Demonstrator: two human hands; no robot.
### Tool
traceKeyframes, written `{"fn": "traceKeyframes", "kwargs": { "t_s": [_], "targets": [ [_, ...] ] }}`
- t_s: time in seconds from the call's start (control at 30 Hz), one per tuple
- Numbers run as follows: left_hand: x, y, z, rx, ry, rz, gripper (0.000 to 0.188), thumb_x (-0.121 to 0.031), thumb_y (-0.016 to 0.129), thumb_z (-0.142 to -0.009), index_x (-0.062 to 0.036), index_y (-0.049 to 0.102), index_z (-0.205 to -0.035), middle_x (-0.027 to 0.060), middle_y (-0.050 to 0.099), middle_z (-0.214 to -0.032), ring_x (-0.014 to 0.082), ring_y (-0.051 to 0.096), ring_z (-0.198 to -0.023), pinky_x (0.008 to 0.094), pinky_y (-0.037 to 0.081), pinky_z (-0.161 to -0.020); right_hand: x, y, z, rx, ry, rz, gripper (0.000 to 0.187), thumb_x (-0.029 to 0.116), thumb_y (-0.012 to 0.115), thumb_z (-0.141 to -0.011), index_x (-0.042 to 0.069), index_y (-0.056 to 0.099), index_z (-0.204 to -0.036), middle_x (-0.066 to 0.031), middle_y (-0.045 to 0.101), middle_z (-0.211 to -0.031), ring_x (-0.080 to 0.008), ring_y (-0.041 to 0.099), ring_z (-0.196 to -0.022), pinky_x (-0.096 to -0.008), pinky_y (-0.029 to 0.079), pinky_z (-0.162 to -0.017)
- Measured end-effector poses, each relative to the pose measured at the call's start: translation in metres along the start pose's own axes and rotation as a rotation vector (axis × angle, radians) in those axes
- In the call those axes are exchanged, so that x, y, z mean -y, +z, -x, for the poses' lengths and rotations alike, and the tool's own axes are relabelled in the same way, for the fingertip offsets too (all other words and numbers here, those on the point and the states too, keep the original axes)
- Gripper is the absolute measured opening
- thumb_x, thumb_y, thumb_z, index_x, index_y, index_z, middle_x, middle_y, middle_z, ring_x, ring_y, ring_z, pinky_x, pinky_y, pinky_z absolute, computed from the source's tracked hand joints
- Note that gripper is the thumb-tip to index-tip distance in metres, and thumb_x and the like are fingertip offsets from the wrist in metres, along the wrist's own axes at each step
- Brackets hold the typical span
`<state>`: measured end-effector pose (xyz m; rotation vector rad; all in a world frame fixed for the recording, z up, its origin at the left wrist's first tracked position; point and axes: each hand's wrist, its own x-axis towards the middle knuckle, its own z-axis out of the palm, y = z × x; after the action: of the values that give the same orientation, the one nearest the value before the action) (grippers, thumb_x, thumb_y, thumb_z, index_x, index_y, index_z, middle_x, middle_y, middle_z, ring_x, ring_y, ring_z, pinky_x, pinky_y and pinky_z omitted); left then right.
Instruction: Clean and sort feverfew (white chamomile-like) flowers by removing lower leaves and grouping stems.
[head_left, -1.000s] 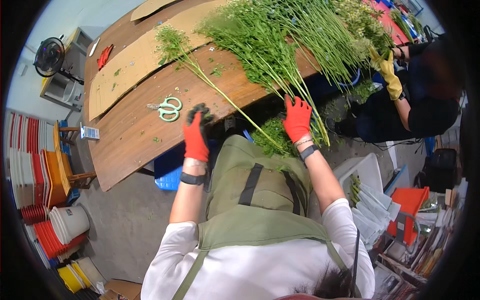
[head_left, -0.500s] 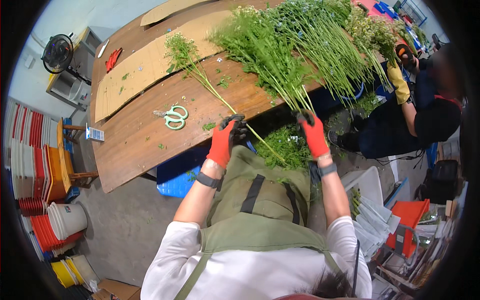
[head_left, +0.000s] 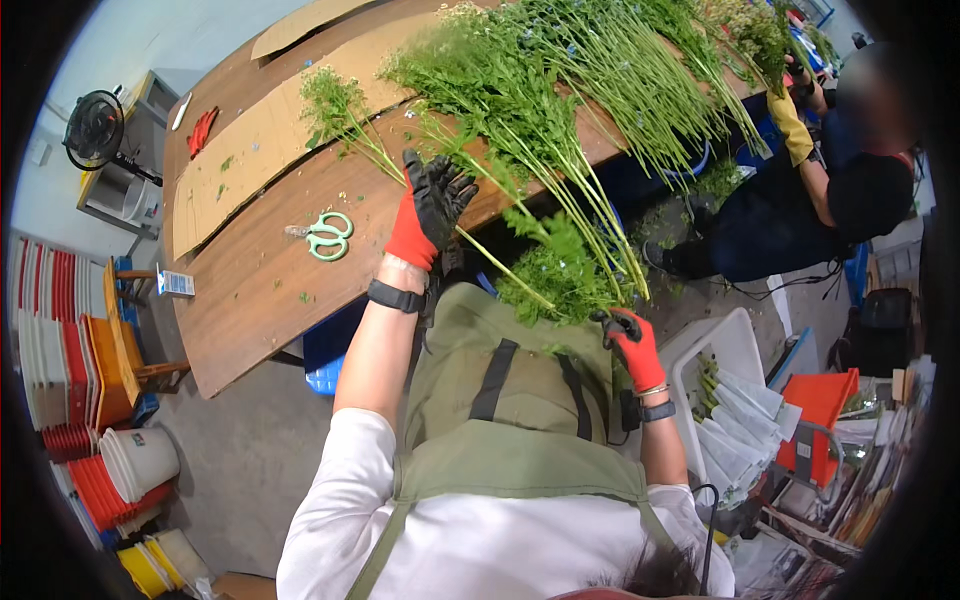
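My left hand (head_left: 430, 205), in a red glove with black palm and fingers, is over the table's front edge with its fingers spread. Beneath it lies a long stem with small white flowers (head_left: 333, 100), its cut end jutting past the edge. My right hand (head_left: 634, 348), gloved alike, is lower and to the right, fingers closed on the lower end of a leafy flower stem (head_left: 540, 228), which is partly blurred. Beyond it a heap of green flower stems (head_left: 525, 135) lies with its ends over the edge. Green-handled scissors (head_left: 328, 238) rest left of my left hand.
Cardboard sheets (head_left: 235, 170) and a red glove (head_left: 202, 132) lie on the wooden table (head_left: 225, 325). A co-worker in yellow gloves (head_left: 790, 125) stands at right. A white tub (head_left: 745, 345) of wrapped bunches is beside my right arm. Stacked buckets (head_left: 135, 465) stand at left.
My left hand has lifted and spread its fingers over the white-flowered stem. My right hand has pulled back toward me from the heap, bringing a leafy stem with it.
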<state>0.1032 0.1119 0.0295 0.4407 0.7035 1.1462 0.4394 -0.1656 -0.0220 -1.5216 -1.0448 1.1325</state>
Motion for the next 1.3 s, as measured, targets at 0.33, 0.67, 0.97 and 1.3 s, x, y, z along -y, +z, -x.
{"fn": "traceKeyframes", "kwargs": {
  "t_s": [0.33, 0.67, 0.97, 1.3],
  "targets": [
    [-0.001, 0.019, 0.054, 0.278, 0.081, -0.477, 0.042, -0.033, 0.042, -0.110, -0.0032, 0.060, -0.134, 0.0101, 0.065, -0.126, 0.0197, 0.061, -0.112, 0.0347, 0.051, -0.096, 0.037, 0.003, 0.006, 0.171, -0.168, 0.516, 0.062, 0.013, 0.077, -0.078, 0.007, 0.057, -0.137, -0.0173, 0.058, -0.138, -0.0321, 0.054, -0.129, -0.0415, 0.042, -0.109],
    [0.039, 0.055, 0.103, 0.289, 0.191, -0.602, 0.041, -0.026, 0.048, -0.108, -0.0037, 0.055, -0.141, 0.0095, 0.066, -0.124, 0.0161, 0.060, -0.111, 0.0314, 0.045, -0.101, 0.147, 0.150, -0.055, 0.134, -0.636, 0.676, 0.061, 0.018, 0.081, -0.073, 0.003, 0.058, -0.128, -0.0176, 0.060, -0.128, -0.0391, 0.056, -0.118, -0.0458, 0.043, -0.104],
    [-0.081, -0.020, 0.062, -0.008, 0.562, -0.202, 0.040, -0.033, 0.041, -0.109, -0.0015, 0.058, -0.090, 0.0246, 0.066, -0.118, 0.0351, 0.060, -0.121, 0.0528, 0.045, -0.109, 0.043, 0.051, -0.047, 0.217, -0.642, 1.001, 0.041, 0.013, 0.077, -0.074, 0.005, 0.061, -0.111, -0.0145, 0.063, -0.116, -0.0355, 0.057, -0.113, -0.0463, 0.043, -0.101],
    [0.008, 0.036, 0.088, 0.142, 0.310, -0.355, 0.040, -0.029, 0.043, -0.110, 0.0024, 0.066, -0.117, 0.0163, 0.069, -0.120, 0.0266, 0.065, -0.112, 0.0391, 0.047, -0.105, 0.032, 0.070, -0.037, 0.234, -0.183, 0.374, 0.050, 0.008, 0.073, -0.078, 0.009, 0.064, -0.127, -0.0154, 0.065, -0.119, -0.0359, 0.058, -0.115, -0.0450, 0.044, -0.101]
  ]
}}
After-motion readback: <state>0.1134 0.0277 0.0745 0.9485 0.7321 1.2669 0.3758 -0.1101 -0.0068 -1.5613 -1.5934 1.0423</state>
